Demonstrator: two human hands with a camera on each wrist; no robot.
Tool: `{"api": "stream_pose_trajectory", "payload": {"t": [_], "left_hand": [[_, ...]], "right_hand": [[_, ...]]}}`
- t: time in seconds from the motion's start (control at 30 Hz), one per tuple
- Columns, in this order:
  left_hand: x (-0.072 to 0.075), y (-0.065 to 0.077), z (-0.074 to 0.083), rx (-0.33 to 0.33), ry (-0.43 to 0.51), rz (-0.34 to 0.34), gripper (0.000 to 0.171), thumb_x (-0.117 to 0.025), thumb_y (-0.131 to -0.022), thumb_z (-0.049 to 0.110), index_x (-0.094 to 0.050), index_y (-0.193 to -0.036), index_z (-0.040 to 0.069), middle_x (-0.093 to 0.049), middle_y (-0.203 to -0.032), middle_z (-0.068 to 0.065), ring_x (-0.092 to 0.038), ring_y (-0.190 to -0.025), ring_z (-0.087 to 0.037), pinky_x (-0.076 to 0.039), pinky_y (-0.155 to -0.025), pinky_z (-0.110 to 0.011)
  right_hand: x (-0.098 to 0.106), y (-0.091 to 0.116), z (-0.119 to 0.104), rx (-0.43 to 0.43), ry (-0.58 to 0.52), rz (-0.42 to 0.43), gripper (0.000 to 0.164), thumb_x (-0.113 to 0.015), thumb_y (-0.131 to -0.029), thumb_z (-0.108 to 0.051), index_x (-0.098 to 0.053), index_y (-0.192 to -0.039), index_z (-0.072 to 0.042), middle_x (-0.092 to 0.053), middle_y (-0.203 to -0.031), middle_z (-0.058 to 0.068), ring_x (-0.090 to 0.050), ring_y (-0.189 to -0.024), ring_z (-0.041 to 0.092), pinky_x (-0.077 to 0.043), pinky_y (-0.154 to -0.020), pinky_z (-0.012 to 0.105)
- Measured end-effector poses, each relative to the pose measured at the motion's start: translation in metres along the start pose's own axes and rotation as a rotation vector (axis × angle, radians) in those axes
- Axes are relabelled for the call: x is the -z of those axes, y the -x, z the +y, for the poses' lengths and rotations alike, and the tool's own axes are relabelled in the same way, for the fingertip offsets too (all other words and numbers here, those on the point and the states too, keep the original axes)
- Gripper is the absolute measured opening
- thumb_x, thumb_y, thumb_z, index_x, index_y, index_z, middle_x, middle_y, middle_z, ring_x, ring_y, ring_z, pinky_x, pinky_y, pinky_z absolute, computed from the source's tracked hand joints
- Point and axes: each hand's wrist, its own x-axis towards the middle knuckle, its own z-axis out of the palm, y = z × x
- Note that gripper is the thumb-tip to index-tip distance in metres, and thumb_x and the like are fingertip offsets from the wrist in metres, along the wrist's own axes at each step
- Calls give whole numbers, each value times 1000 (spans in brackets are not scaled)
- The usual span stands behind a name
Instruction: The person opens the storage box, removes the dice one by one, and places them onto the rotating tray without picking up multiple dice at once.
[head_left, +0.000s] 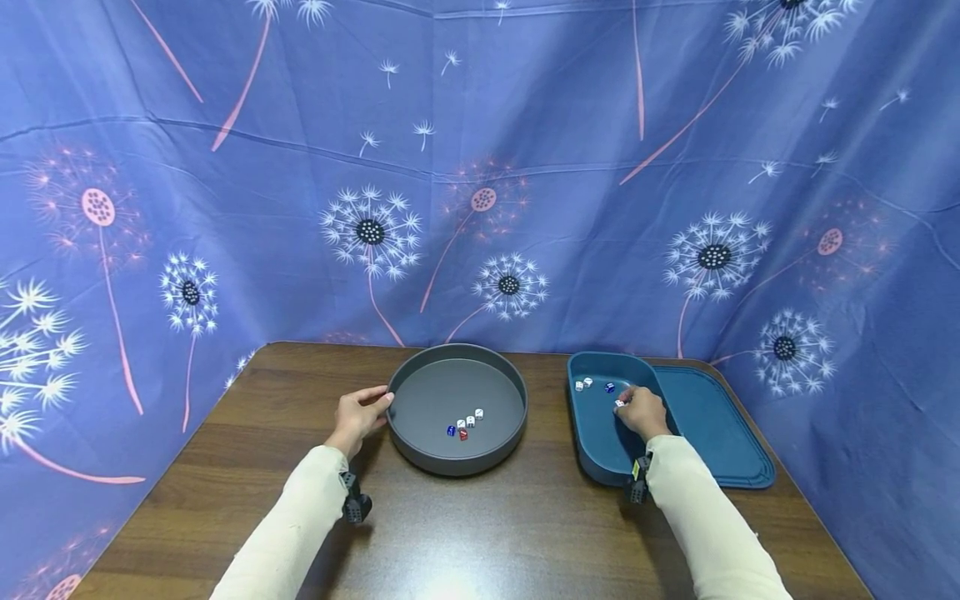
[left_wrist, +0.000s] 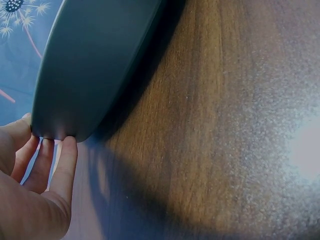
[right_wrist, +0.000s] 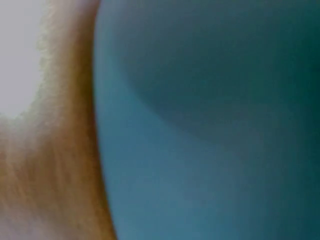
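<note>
A round dark grey tray [head_left: 458,450] stands in the middle of the table. My left hand [head_left: 362,418] holds its left edge, thumb at the rim and fingertips against the outer wall; the left wrist view shows this hand [left_wrist: 47,175] close up. Inside lie three white dice [head_left: 470,422], a blue die [head_left: 451,431] and a red die [head_left: 463,434]. My right hand [head_left: 642,413] reaches into a blue bin [head_left: 600,454], its fingertips pinching a white die [head_left: 619,403]. Another blue die [head_left: 610,387] and two white dice [head_left: 583,384] lie farther back there. The right wrist view shows only the blurred bin wall [right_wrist: 165,175].
A flat blue lid or tray [head_left: 712,425] lies directly right of the bin. The wooden table [head_left: 480,533] ends at a blue curtain [head_left: 585,250] with a dandelion print behind it and at both sides.
</note>
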Motion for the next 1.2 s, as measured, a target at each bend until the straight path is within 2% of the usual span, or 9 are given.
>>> {"api": "stream_pose_trajectory", "payload": {"t": [0.2, 0.57, 0.9, 1.2], "left_hand": [[0, 1, 0, 5, -10, 1, 36, -65, -92, 10, -60, -125, -2, -57, -125, -24, -63, -91, -18, -59, -80, -34], [0, 2, 0, -1, -13, 0, 35, -66, -92, 12, -61, -124, -2, -57, -125, -24, -63, -93, -20, -60, -79, -32], [-1, 3, 1, -17, -7, -5, 36, -65, -91, 9, -60, -124, -5, -58, -124, -24, -63, -94, -20, -59, -80, -33], [1, 4, 1, -23, -9, -4, 35, -64, -91, 8, -61, -124, -4, -58, -124, -25, -63, -95, -21, -59, -81, -34]], "right_hand": [[-1, 5, -1, -6, -5, 27, 7, -65, -82, -6, -64, -84, 1, -64, -82, 16, -57, -79, 32, -48, -71, 49], [-2, 8, 0, -19, -10, 8, 8, -62, -85, -6, -64, -87, 2, -63, -84, 15, -57, -80, 32, -48, -73, 48], [-5, 14, 5, 32, -43, 23, 9, -60, -88, -6, -61, -90, 2, -60, -82, 14, -54, -78, 28, -47, -66, 42], [-8, 18, 6, 54, -41, 23, 9, -64, -86, -8, -63, -88, 1, -60, -79, 10, -55, -75, 26, -47, -63, 38]]}}
